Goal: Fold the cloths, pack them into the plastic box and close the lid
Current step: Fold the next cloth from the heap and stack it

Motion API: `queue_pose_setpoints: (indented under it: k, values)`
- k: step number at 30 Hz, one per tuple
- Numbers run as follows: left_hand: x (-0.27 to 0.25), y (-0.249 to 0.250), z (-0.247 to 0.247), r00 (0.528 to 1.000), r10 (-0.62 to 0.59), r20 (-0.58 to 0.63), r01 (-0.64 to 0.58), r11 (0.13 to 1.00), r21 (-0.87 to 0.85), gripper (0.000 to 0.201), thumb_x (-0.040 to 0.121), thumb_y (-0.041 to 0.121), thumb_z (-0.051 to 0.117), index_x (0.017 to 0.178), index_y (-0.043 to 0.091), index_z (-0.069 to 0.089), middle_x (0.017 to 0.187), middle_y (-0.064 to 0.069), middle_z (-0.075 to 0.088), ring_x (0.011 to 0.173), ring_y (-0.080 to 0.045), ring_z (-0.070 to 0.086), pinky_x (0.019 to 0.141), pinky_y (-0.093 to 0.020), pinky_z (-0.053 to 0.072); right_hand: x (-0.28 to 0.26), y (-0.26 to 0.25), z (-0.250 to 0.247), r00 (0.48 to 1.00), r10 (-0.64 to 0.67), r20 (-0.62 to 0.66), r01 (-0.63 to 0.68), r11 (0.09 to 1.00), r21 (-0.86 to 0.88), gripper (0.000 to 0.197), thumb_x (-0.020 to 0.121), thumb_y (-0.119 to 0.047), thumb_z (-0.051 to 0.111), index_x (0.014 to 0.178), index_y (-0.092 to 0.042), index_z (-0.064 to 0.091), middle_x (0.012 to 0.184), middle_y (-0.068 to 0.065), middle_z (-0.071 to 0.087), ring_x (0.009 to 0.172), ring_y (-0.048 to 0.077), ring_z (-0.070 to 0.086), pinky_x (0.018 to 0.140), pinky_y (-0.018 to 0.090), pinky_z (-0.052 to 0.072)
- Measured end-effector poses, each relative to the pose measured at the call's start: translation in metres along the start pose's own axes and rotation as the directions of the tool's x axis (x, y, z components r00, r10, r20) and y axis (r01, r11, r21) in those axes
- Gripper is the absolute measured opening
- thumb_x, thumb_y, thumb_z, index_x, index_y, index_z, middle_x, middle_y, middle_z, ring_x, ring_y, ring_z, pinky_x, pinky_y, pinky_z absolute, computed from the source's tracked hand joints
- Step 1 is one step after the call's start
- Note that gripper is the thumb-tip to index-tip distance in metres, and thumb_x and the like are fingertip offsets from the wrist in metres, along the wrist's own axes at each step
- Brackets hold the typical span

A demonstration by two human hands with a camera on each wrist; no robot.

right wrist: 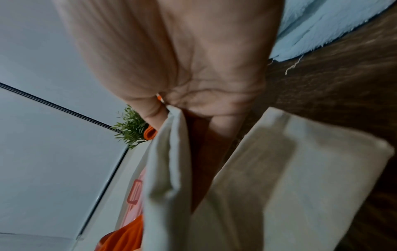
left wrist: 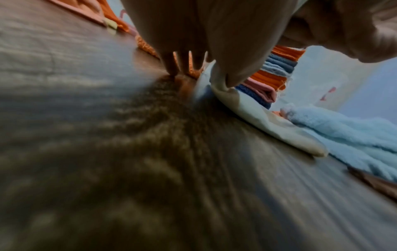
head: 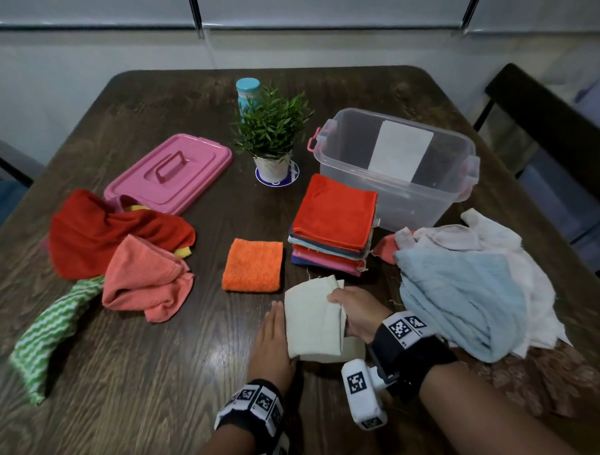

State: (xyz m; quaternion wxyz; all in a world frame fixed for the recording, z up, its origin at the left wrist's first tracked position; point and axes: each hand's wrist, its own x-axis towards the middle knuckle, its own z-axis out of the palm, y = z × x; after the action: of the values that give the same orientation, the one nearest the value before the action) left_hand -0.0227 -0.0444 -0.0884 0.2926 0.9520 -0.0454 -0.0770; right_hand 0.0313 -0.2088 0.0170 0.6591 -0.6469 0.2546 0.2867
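A cream cloth (head: 312, 320) lies at the table's near middle, partly folded. My right hand (head: 354, 310) pinches its upper layer (right wrist: 167, 161) and lifts it over toward the left. My left hand (head: 273, 344) lies flat with straight fingers on the table, against the cloth's left edge (left wrist: 217, 81). A folded orange cloth (head: 253, 264) sits just beyond. A stack of folded cloths (head: 334, 226) with a red one on top stands beside the clear plastic box (head: 398, 166), which is open. The pink lid (head: 169, 172) lies at the back left.
Unfolded red, salmon and green-striped cloths (head: 122, 254) are heaped at the left. A pale blue and white pile (head: 470, 282) lies at the right. A potted plant (head: 273, 139) and a teal bottle (head: 248, 93) stand at the back middle. A dark chair (head: 553, 123) is at the right.
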Motion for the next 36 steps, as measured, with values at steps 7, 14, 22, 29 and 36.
queue_pose_setpoints:
  k: [7,14,22,29,36]
  values:
    - [0.005,0.004,-0.005,0.963,0.259,0.078,-0.271,0.921,0.279,0.104,0.065,0.015,0.072,0.152,0.015,0.016,0.156,-0.007,0.026,0.138,-0.025,0.037,0.105,-0.039,0.036,0.019,0.023,-0.030,0.989,0.002,-0.149,-0.027,0.986,-0.163,0.015,0.098,-0.015,0.046,0.092,-0.018,0.060,0.093,0.010,0.066,0.096,0.031,0.064,0.093,0.048,0.050]
    - [0.013,0.001,-0.008,0.936,0.242,0.257,-0.337,0.829,0.447,0.106,0.044,0.027,0.086,0.139,0.015,0.042,0.143,-0.005,0.049,0.126,-0.024,0.053,0.095,-0.038,0.048,0.058,0.075,-0.051,0.968,0.009,-0.252,-0.099,0.933,-0.346,0.029,0.096,-0.021,0.049,0.116,-0.005,0.064,0.116,0.018,0.066,0.108,0.036,0.061,0.097,0.049,0.047]
    - [0.019,-0.002,-0.022,0.893,0.207,0.400,-0.361,0.859,0.362,0.082,0.093,0.026,0.047,0.152,0.017,-0.009,0.150,0.004,-0.027,0.140,-0.016,-0.024,0.121,-0.039,0.006,0.044,0.065,-0.041,0.947,-0.106,-0.304,-0.080,0.837,-0.542,0.038,0.099,-0.021,0.046,0.132,-0.002,0.051,0.133,0.018,0.055,0.120,0.033,0.053,0.096,0.032,0.040]
    - [0.015,0.009,-0.051,0.844,0.283,0.455,-0.416,0.882,0.221,0.113,0.073,0.083,0.043,0.151,0.026,-0.016,0.153,0.012,-0.030,0.140,-0.008,-0.030,0.114,-0.032,-0.014,0.020,0.061,-0.025,0.741,-0.616,-0.268,0.112,0.507,-0.855,0.054,0.089,-0.013,0.055,0.140,-0.015,0.037,0.144,0.007,0.034,0.126,0.029,0.040,0.103,0.039,0.036]
    - [0.016,0.029,-0.019,0.888,0.287,0.360,-0.383,0.893,0.235,0.075,0.089,0.052,0.007,0.153,0.013,0.006,0.154,0.004,-0.014,0.144,-0.017,-0.016,0.121,-0.041,0.005,0.022,0.072,-0.006,0.775,-0.609,0.170,0.253,0.052,-0.966,0.049,0.084,-0.024,0.043,0.130,-0.015,0.058,0.143,0.003,0.049,0.129,0.025,0.050,0.099,0.041,0.049]
